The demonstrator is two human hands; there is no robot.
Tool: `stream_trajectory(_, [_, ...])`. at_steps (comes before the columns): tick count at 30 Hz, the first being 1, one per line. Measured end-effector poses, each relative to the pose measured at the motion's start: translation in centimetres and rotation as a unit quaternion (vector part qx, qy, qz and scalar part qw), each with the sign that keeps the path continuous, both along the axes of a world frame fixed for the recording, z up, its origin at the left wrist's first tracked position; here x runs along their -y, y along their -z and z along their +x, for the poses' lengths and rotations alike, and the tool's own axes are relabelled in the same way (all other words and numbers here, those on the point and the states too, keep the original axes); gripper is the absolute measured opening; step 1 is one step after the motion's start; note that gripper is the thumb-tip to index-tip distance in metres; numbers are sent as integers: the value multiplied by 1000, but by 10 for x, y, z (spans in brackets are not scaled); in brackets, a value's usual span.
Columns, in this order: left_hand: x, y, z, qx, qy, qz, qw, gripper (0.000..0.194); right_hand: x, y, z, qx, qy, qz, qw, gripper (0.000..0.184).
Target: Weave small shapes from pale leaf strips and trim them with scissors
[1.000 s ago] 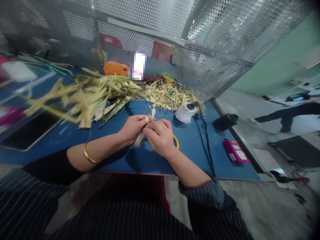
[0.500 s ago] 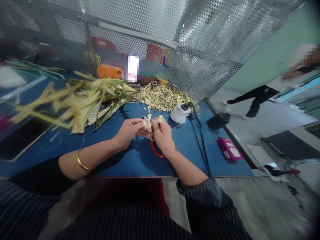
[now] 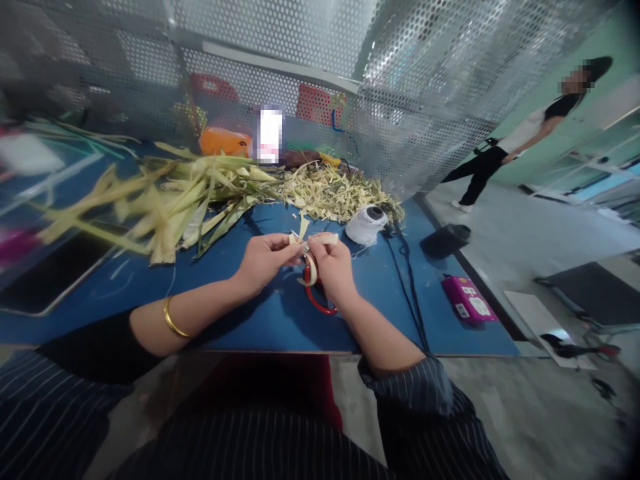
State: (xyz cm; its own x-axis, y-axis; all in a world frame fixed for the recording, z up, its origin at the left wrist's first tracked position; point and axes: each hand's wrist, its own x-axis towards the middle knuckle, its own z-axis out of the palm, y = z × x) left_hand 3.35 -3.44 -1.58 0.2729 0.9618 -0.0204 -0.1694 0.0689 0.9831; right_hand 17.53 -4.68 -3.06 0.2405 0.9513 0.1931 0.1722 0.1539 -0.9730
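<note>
Both hands meet over the blue table [image 3: 240, 327]. My left hand [image 3: 265, 263] is closed, its thumb and fingers pinching a pale corn husk strip [image 3: 303, 228]. Close beside it, my right hand [image 3: 333, 267] is closed on the same husk work; a pale end sticks out above its thumb and a curled piece hangs below. Red-handled scissors [image 3: 320, 305] lie on the table under my right hand, partly hidden by it. Just beyond my right hand stands a cone of white thread [image 3: 367, 225].
Long corn husks [image 3: 200, 200] lie at the back left, beside a heap of husk scraps [image 3: 340, 190]. A dark tablet-like slab [image 3: 50, 273] rests at left. A black spool [image 3: 445, 240] and a purple packet [image 3: 469, 300] sit at right. A person [image 3: 520, 137] walks beyond the table.
My hands have drawn slightly apart from each other, the husk strip turning between them. The red scissor handle has come into view under my right hand. The person has moved along the floor at right.
</note>
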Motion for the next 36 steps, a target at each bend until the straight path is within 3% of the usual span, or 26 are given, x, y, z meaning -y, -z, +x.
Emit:
stream_trajectory(3, [-7,2,-3,45,-38,-40,997,32,4,-4,-3,-128,-44,-45,990,24])
stream_trajectory(7, [-16,4,-7,80,-64,-67,992,28,11,-8,-6,-146,-124,-58,980,22])
stream_trajectory(10, [-18,4,-9,85,-70,-52,993,21,15,-5,-7,-47,-155,7,987,18])
stream_trajectory(13, [-14,1,-8,59,-81,-48,994,18,18,-1,-4,151,-82,113,979,25])
stream_trajectory(16, [-10,-2,-8,31,-68,-37,997,20,17,-2,2,358,-47,199,911,25])
stream_trajectory(19, [-11,0,-8,8,-62,-10,998,24,15,-6,10,534,-51,281,796,20])
stream_trajectory(21, [-12,1,-9,-10,-61,12,998,24,14,-9,13,597,-71,326,729,20])
stream_trajectory(23, [-12,2,-9,-25,-54,33,998,22,15,-12,14,609,-86,360,702,21])
stream_trajectory(25, [-11,2,-9,-29,-36,47,998,18,16,-15,14,573,-58,381,723,18])
stream_trajectory(27, [-9,2,-8,-35,-10,56,998,14,16,-17,13,515,-19,371,773,10])
stream_trajectory(31, [-6,3,-8,-67,32,68,995,11,10,-17,15,420,5,288,861,9])
stream_trajectory(36, [-4,2,-9,-64,78,47,994,14,1,-12,20,315,14,176,933,20])
